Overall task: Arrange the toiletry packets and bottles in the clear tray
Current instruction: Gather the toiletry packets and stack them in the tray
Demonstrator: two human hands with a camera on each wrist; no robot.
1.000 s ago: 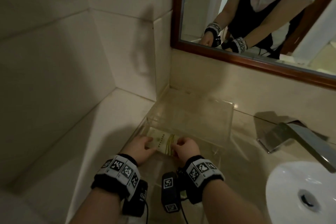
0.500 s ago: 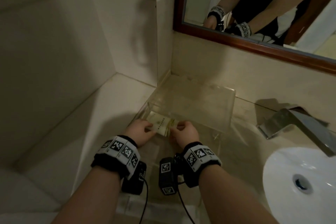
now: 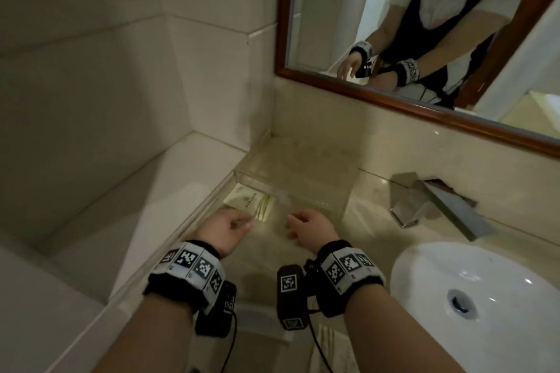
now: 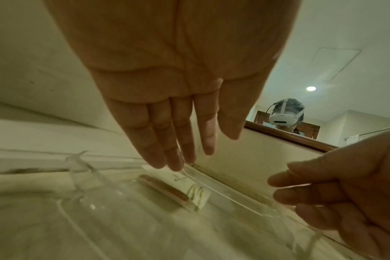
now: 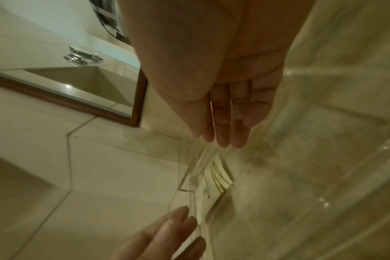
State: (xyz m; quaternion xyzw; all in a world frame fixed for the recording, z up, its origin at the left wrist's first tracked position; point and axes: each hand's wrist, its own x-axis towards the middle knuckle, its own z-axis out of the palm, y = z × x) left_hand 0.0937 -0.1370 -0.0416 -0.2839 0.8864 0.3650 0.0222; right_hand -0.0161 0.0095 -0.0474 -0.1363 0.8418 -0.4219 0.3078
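Packet lies in tray; copper edge visible from left wrist only

Packet: cream, a line of dark print, olive-gold stripes at one end. Tray: clear, colourless. Table: beige marble, veined. Basin: white. Mirror frame: reddish-brown wood. My wristbands: black, with black-and-white square markers.
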